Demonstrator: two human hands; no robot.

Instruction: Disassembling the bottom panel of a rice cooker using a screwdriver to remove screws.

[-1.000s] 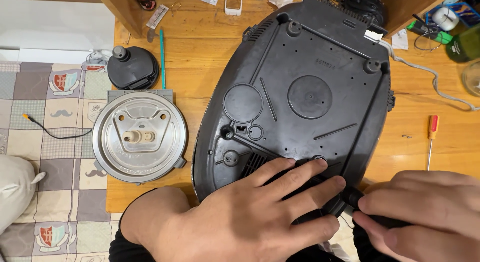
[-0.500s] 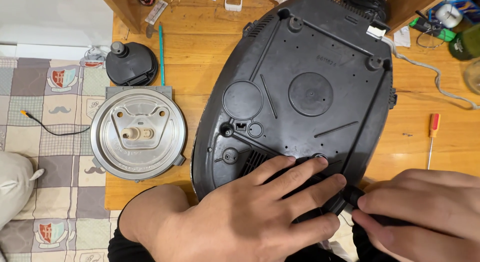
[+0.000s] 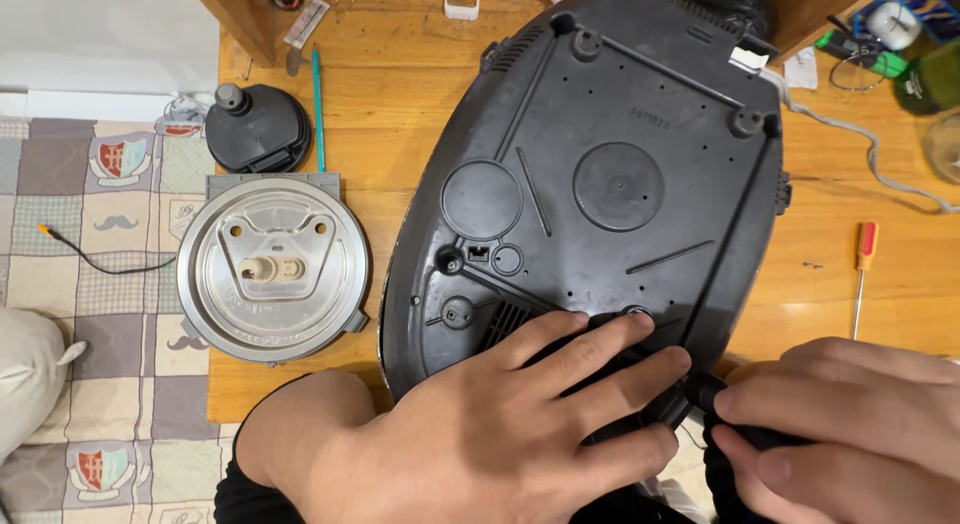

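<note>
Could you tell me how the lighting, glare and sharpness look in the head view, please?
Head view: even, warm indoor light, soft shadows; mild sheen on the dark appliance base and the round metal plate, no blown-out glare; the left hand and right hand at the bottom edge are slightly soft and cropped; the red-handled screwdriver on the wooden board is sharp.

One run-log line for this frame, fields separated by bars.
left hand flat on upturned black plastic appliance base | right hand grips black tool handle at its edge | round metal plate beside

Wooden table (image 3: 400,94): upturned black appliance base (image 3: 600,184), round metal plate (image 3: 272,269), black knobbed lid (image 3: 258,129), red-handled screwdriver (image 3: 865,259).
</note>
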